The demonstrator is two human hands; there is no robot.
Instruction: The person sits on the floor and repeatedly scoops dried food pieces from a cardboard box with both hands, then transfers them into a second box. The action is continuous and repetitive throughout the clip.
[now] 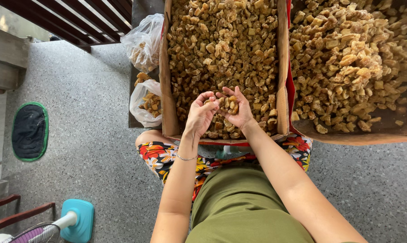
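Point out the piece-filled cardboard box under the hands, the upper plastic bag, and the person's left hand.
cardboard box (165, 90): head view, bare left wall.
upper plastic bag (142, 41): head view, crinkled middle.
left hand (200, 114): head view, back of hand.

hands (219, 110) cupping sugared chunks (229, 104), cardboard box (165, 90)

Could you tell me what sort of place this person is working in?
Probably a home porch or small household food workshop, not a factory: two cardboard boxes of brown candied chunks sit low over a speckled stone floor, with a doormat and a floor fan nearby.
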